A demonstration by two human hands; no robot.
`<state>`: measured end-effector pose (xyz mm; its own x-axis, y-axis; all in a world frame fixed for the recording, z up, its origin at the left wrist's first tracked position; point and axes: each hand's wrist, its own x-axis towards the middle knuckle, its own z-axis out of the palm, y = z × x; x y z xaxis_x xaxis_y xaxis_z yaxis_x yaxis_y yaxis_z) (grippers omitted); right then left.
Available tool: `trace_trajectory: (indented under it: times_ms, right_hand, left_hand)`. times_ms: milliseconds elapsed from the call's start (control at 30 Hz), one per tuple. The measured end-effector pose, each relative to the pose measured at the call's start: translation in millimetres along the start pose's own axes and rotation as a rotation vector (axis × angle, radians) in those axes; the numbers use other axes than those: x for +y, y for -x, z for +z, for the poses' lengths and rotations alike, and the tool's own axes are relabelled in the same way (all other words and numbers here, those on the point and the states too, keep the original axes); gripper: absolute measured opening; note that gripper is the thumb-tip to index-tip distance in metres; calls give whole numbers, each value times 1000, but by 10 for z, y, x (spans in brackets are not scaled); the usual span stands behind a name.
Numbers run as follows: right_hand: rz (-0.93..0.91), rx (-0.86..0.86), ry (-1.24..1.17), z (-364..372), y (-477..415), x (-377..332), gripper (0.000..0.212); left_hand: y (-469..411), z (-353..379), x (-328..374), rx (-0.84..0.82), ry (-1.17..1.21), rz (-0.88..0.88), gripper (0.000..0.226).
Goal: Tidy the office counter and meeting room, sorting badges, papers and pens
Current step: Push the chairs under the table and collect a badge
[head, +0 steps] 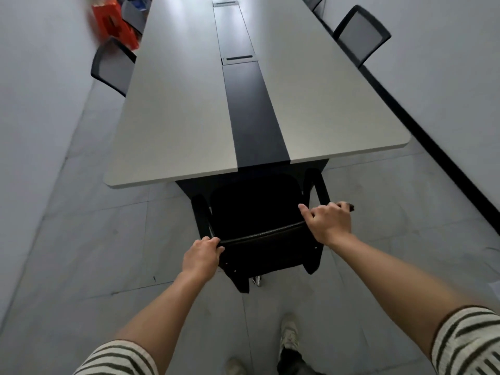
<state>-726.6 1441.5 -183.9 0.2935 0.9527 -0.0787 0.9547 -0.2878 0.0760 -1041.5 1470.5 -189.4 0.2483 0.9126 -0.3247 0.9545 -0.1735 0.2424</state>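
Chair backrest point(265, 253) lies gripped under fingers point(213, 240) of left hand point(201, 257) and right hand point(328, 224).

The left arm point(162, 301) and right arm point(392, 274) are stretching forward, bare below short striped sleeves point(119, 358). The left hand point(201, 257) is gripping the near left end of a chair back point(265, 255), fingers curling over its top edge. The right hand point(328, 224) is holding the farther right corner, knuckles up, thumb sticking out leftward.
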Motion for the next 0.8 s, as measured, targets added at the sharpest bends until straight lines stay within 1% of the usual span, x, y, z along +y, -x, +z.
trace_trajectory:
  times_ms: [133,233,300,367,467,533,700,800]
  right_hand:
    - [-42,-44,-10,-100,-324,13,81]
    - [-76,-132,-47,-224,-614,0,74]
    - [-97,-204,-128,-310,-786,-110,66]
    - [-130,-237,-228,-415,-922,-311,58]
    - [-203,-244,-285,-620,-1092,-822,54]
    - [-257,-260,-304,-748,-1176,-1293,54]
    - [-364,-273,-312,-1047,-1370,-2717,47]
    - [-376,-270,-320,-1174,-1486,-3567,45]
  left_hand:
    - [-281,-137,73,7,10,-29,26]
    - [-357,-172,116,8,9,-41,26]
    - [-373,-201,86,9,-2,-50,26]
    - [-406,-252,-1,16,2,-65,26]
    - [-451,-440,-315,27,79,-126,23]
    - [-440,-631,-692,30,69,-182,24]
    - [-410,-1204,-1979,46,19,-312,27]
    - [-397,-1588,-2756,45,26,-348,28]
